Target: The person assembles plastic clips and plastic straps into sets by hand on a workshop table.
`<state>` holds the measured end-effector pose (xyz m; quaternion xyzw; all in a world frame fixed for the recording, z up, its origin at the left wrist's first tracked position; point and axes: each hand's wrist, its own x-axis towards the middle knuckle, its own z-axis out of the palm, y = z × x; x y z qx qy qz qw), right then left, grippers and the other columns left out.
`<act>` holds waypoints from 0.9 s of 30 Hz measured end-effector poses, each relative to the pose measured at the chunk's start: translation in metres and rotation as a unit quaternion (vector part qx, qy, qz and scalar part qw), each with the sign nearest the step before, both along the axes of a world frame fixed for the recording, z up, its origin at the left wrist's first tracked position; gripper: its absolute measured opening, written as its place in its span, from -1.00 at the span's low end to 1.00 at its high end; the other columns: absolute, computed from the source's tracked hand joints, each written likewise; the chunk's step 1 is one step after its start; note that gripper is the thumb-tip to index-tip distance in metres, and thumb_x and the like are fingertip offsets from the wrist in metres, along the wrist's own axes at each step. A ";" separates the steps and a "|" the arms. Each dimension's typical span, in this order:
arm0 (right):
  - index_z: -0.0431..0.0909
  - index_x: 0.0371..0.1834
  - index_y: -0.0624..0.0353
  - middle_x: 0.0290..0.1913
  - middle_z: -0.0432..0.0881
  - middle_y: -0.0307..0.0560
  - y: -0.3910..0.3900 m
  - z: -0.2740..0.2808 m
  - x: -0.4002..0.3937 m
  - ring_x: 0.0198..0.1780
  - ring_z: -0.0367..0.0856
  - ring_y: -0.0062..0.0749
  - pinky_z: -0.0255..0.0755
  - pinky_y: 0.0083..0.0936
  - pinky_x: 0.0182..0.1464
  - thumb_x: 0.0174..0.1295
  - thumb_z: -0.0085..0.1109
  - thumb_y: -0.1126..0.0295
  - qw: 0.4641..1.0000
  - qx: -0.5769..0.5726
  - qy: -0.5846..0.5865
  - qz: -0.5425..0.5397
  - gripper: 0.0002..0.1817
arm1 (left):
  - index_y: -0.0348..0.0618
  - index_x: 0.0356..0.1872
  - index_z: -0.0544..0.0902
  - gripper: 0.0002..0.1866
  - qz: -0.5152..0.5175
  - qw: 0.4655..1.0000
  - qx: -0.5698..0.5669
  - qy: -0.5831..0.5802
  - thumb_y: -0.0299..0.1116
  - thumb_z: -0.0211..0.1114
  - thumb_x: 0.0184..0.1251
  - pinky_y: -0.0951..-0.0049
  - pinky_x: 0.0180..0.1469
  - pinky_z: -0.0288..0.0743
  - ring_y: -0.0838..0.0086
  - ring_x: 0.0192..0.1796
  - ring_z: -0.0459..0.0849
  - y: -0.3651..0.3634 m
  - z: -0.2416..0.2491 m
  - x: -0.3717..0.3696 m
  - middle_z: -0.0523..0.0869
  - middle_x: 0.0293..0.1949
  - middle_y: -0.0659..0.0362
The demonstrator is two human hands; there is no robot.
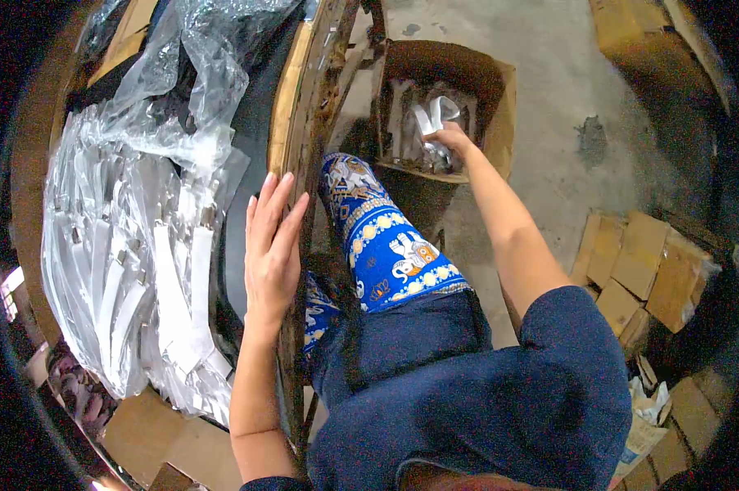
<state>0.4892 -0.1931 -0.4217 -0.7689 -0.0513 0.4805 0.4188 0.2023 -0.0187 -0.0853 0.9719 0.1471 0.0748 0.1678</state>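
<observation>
My left hand [273, 250] lies flat along the wooden edge [291, 98] of the table, fingers stretched out and holding nothing. Down to the right, my right hand [449, 139] reaches into an open cardboard box [500, 123] on the floor. Its fingers are closed on a looped white strap [443, 109]. Clear plastic and other pale pieces lie inside the box, too blurred to name. To the left of my left hand, many white straps [160, 278] with metal buckles lie in clear plastic bags [83, 188] on the table.
Crumpled clear plastic [214, 57] covers the table's far part. A flat cardboard piece [169, 442] lies at the near left. Cardboard boxes [639, 254] stand on the floor at right, with another carton [639, 33] at the upper right. My legs in blue patterned cloth [394, 237] are beside the table.
</observation>
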 end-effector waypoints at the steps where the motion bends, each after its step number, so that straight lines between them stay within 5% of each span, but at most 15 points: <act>1: 0.63 -0.19 0.21 -0.22 0.68 -0.13 0.006 -0.004 0.002 -0.17 0.60 -0.45 0.43 -0.44 -0.07 -0.13 0.45 0.41 0.999 -0.021 -0.040 0.027 -0.63 | -0.15 0.07 0.58 -0.60 0.002 1.000 0.003 0.006 -0.64 0.14 0.17 0.10 0.39 0.10 0.19 0.39 0.28 0.000 0.000 -0.001 0.43 0.28 0.09; 10: 0.45 0.08 0.27 -0.09 0.65 -0.04 0.034 -0.030 -0.010 -0.06 0.59 -0.39 0.40 -0.42 0.08 -0.19 0.57 0.20 0.988 0.139 -0.042 -0.061 -0.26 | -0.12 0.02 0.62 -0.56 0.013 1.000 -0.002 0.017 -0.70 0.10 0.10 0.10 0.39 0.13 0.20 0.38 0.31 0.001 -0.002 -0.004 0.45 0.27 0.11; 12: 0.28 0.24 0.30 0.04 0.57 0.07 0.030 -0.041 -0.022 0.05 0.53 -0.30 0.34 -0.41 0.18 -0.28 0.61 0.13 0.991 0.079 -0.098 -0.038 -0.02 | -0.09 -0.02 0.65 -0.56 0.017 1.000 -0.012 0.013 -0.71 0.14 0.05 0.10 0.40 0.09 0.17 0.38 0.32 0.001 -0.003 -0.005 0.46 0.26 0.09; 13: 0.09 0.34 0.32 0.19 0.45 0.20 0.013 -0.147 -0.016 0.21 0.43 -0.17 0.27 -0.37 0.28 -0.28 0.58 0.01 0.990 -0.077 -0.119 0.003 0.15 | -0.09 -0.02 0.65 -0.56 0.018 1.000 -0.011 0.015 -0.71 0.14 0.05 0.10 0.40 0.09 0.17 0.38 0.32 0.002 -0.004 -0.005 0.46 0.26 0.09; 14: 0.09 0.34 0.32 0.19 0.45 0.20 0.015 -0.132 -0.020 0.21 0.43 -0.17 0.27 -0.37 0.28 -0.28 0.58 0.01 0.990 -0.077 -0.117 0.004 0.15 | -0.10 -0.03 0.65 -0.57 0.017 1.000 -0.014 0.010 -0.71 0.14 0.06 0.10 0.40 0.10 0.17 0.38 0.32 0.002 -0.005 -0.005 0.47 0.25 0.09; 16: -0.03 0.43 0.15 0.41 0.15 0.16 0.021 -0.073 -0.033 0.43 0.10 0.02 0.06 -0.10 0.39 -0.25 0.50 -0.07 0.938 -0.343 -0.025 -0.036 0.20 | -0.10 -0.04 0.66 -0.58 0.017 1.000 -0.015 0.004 -0.71 0.14 0.06 0.11 0.39 0.10 0.17 0.37 0.33 0.003 -0.005 -0.005 0.48 0.24 0.09; 20: 0.03 0.40 0.12 0.42 0.12 0.17 0.008 -0.073 -0.046 0.46 -0.01 0.03 -0.04 0.06 0.40 -0.19 0.45 0.07 0.930 -0.360 -0.060 -0.040 0.07 | -0.15 0.02 0.61 -0.57 0.000 1.000 -0.015 -0.003 -0.68 0.11 0.09 0.09 0.38 0.13 0.18 0.38 0.31 0.004 -0.005 -0.005 0.44 0.27 0.09; 22: 0.19 0.30 0.15 0.33 0.26 0.17 -0.003 -0.070 -0.044 0.37 0.18 0.05 0.09 0.15 0.31 -0.20 0.42 0.16 0.945 -0.291 -0.145 0.023 -0.08 | -0.18 0.04 0.60 -0.56 -0.006 1.000 -0.028 -0.010 -0.67 0.08 0.08 0.07 0.38 0.12 0.17 0.39 0.29 0.004 -0.005 -0.005 0.42 0.28 0.06; 24: 0.32 0.17 0.17 0.19 0.40 0.19 -0.008 -0.038 -0.050 0.27 0.32 0.07 0.26 0.05 0.22 -0.22 0.43 0.14 0.939 -0.254 -0.224 0.058 -0.19 | -0.15 0.01 0.62 -0.60 -0.016 0.997 -0.057 -0.044 -0.62 0.11 0.11 0.11 0.39 0.09 0.15 0.38 0.31 0.006 -0.010 -0.006 0.46 0.26 0.03; 25: 0.41 0.08 0.21 0.09 0.49 0.18 -0.017 -0.067 -0.045 0.17 0.42 0.08 0.39 -0.09 0.13 -0.23 0.46 0.16 0.925 -0.200 -0.310 0.093 -0.26 | -0.16 0.06 0.58 -0.52 -0.037 0.994 -0.072 -0.072 -0.66 0.09 0.04 0.10 0.39 0.09 0.13 0.39 0.29 0.008 -0.016 -0.011 0.44 0.27 0.02; 26: 0.45 0.13 0.27 -0.01 0.61 0.15 -0.013 -0.031 -0.055 0.05 0.57 0.02 0.41 -0.25 0.13 -0.13 0.43 0.27 0.925 -0.156 -0.344 0.046 -0.32 | -0.17 0.10 0.54 -0.44 -0.045 0.993 -0.082 -0.073 -0.69 0.07 -0.05 0.09 0.41 0.06 0.13 0.41 0.25 0.009 -0.014 -0.012 0.40 0.29 0.01; 27: 0.42 0.13 0.35 -0.01 0.61 0.19 -0.018 -0.058 -0.049 0.06 0.56 0.00 0.41 -0.22 0.12 -0.11 0.43 0.32 0.911 -0.062 -0.404 0.062 -0.31 | -0.17 0.13 0.50 -0.39 -0.049 0.995 -0.068 -0.063 -0.70 0.06 -0.10 0.07 0.43 0.03 0.15 0.44 0.19 0.009 -0.015 -0.013 0.35 0.33 0.01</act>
